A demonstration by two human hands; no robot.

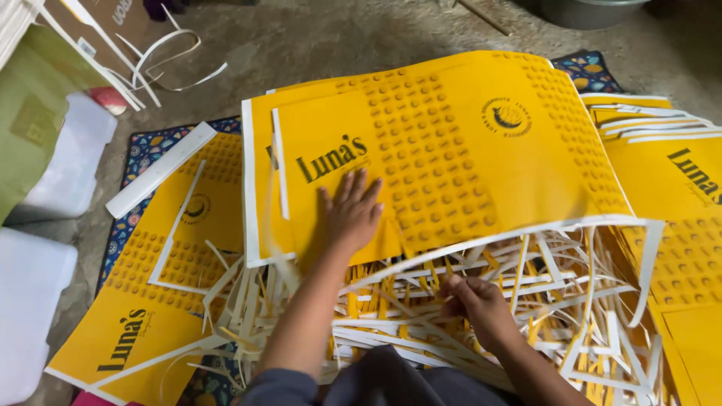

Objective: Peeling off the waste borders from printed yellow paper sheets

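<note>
A large yellow printed sheet [451, 143] with rows of raised-looking dots lies on a stack in front of me. My left hand [350, 214] rests flat on it, fingers spread, near its lower left part. My right hand [477, 301] is closed on white and yellow paper strips [421, 316] that stick out from under the sheet's near edge. The thin white border of the sheet [602, 225] hangs loose at the right.
More yellow printed sheets lie at the left [150, 301] and right [677, 210]. A white bar [158, 169] lies across a patterned mat [143, 150]. White sheets [30, 301] and a green bag [30, 113] are at far left. Concrete floor [338, 37] beyond.
</note>
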